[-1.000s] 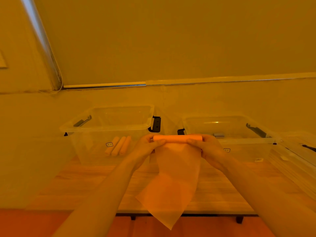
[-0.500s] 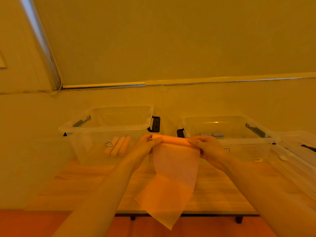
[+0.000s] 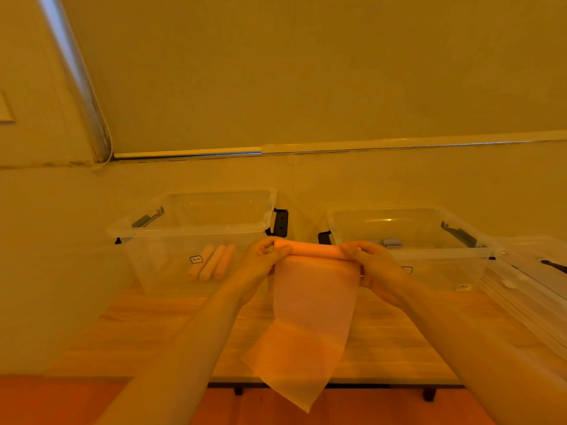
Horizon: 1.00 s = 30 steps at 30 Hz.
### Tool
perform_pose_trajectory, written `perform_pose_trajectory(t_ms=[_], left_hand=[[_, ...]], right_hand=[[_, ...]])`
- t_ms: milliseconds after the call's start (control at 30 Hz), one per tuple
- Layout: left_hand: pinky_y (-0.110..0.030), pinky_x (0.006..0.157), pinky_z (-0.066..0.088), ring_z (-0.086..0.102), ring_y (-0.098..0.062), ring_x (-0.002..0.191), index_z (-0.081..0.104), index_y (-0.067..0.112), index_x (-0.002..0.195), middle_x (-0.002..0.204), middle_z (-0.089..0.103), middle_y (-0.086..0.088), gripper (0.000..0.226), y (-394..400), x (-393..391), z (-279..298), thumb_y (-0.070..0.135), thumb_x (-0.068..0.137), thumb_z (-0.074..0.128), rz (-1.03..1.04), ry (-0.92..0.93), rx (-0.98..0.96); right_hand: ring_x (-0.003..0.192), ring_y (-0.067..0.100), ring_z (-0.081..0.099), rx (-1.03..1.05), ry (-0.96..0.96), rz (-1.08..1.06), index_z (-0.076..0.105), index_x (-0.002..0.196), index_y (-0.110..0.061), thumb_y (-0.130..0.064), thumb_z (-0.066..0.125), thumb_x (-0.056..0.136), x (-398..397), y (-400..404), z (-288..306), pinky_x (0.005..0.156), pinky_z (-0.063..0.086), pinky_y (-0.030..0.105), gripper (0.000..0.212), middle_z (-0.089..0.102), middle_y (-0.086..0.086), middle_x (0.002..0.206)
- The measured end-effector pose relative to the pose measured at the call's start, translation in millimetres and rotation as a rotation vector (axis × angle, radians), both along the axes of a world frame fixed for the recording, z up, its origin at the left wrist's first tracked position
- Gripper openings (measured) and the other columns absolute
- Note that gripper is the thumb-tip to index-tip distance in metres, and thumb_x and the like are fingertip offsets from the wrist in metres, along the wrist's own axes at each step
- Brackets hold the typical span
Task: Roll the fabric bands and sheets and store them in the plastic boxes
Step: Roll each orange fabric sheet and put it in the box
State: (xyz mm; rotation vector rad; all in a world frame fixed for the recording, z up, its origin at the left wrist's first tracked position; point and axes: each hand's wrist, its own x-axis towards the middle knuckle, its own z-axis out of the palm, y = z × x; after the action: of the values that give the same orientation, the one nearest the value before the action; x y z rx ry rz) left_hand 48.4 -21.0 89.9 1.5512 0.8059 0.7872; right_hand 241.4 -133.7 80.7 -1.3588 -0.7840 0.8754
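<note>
Both hands are raised above the bench [image 3: 147,329] and hold one fabric sheet [image 3: 313,314] between them. Left hand [image 3: 260,265] pinches the left end of the rolled part [image 3: 310,250], with the thumb on the near side and the fingers curled behind it. Right hand [image 3: 372,269] pinches the right end in the same way. The rolled part lies almost level, in the air, between the two plastic boxes. The rest of the sheet is not rolled; it hangs down from the roll, past the front edge of the bench, and its lowest corner points to the floor.

The left plastic box [image 3: 190,237] stands on the bench, open, with black latches on its sides. Inside it, three finished rolls [image 3: 211,262] lie side by side, touching each other. The right plastic box [image 3: 429,256] is also open; a small grey thing [image 3: 391,242] shows in it, but I cannot tell what it is. Further right, part of another clear box [image 3: 534,271] is visible. Behind the bench there is a wall with a window blind [image 3: 306,72] and its bead chain [image 3: 102,124].
</note>
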Motion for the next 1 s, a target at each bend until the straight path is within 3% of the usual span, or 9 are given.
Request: perform_pose_trajectory(t_ms=[300,400,500,600,833,1000], left_hand=[[-0.042,0.095,0.051,0.055,-0.022,0.114,0.058,0.026,0.122,0.124,0.056,-0.002,0.034,-0.8,3.4,0.2,0.028,0.088,0.064,0.0,0.026,-0.059],[-0.043,0.095,0.051,0.055,-0.023,0.113,0.06,0.027,0.117,0.123,0.058,-0.003,0.029,-1.1,1.4,0.0,0.026,0.088,0.064,-0.002,0.003,-0.037],[-0.044,0.094,0.052,0.056,-0.023,0.113,0.06,0.025,0.12,0.123,0.058,-0.003,0.033,0.4,-1.6,-0.3,0.025,0.088,0.065,-0.007,-0.036,-0.026],[-0.045,0.094,0.052,0.056,-0.021,0.112,0.062,0.026,0.118,0.121,0.059,0.0,0.034,2.3,-3.3,-1.5,0.024,0.085,0.069,0.006,-0.047,-0.019],[-0.038,0.091,0.053,0.062,-0.023,0.107,0.061,0.012,0.121,0.117,0.065,-0.009,0.041,8.4,-2.2,-2.6,0.002,0.082,0.068,0.007,-0.081,-0.135],[-0.039,0.09,0.054,0.062,-0.022,0.106,0.058,0.018,0.123,0.116,0.064,-0.006,0.04,5.9,0.6,-2.7,0.006,0.086,0.066,0.031,-0.026,-0.186]], right_hand=[[0.103,0.024,0.059,0.05,-0.025,-0.013,0.059,0.121,-0.018,-0.012,0.071,0.083,2.7,-0.4,0.8,0.081,0.057,0.038,0.04,0.057,0.002,0.112],[0.1,0.023,0.061,0.046,0.057,0.021,0.057,0.122,-0.012,-0.01,0.068,0.085,2.6,-1.1,-0.2,0.072,0.057,0.032,0.039,0.061,0.006,0.11],[0.096,0.023,0.066,-0.014,0.135,0.071,0.062,0.113,-0.01,-0.021,0.067,0.086,1.7,-2.5,-1.1,0.064,0.057,0.03,0.03,0.067,0.009,0.106],[0.093,0.024,0.067,-0.039,0.134,0.048,0.064,0.107,-0.01,-0.029,0.067,0.085,3.3,-2.8,-2.3,0.068,0.056,0.033,0.03,0.069,0.011,0.101],[0.097,0.019,0.062,0.04,0.034,0.004,0.061,0.118,-0.016,-0.017,0.067,0.087,2.5,-1.9,-0.4,0.071,0.055,0.028,0.032,0.064,0.003,0.107],[0.095,0.016,0.062,0.087,0.014,0.015,0.06,0.118,-0.017,-0.009,0.064,0.088,1.7,-3.5,-1.0,0.07,0.056,0.028,0.031,0.065,0.001,0.105]])
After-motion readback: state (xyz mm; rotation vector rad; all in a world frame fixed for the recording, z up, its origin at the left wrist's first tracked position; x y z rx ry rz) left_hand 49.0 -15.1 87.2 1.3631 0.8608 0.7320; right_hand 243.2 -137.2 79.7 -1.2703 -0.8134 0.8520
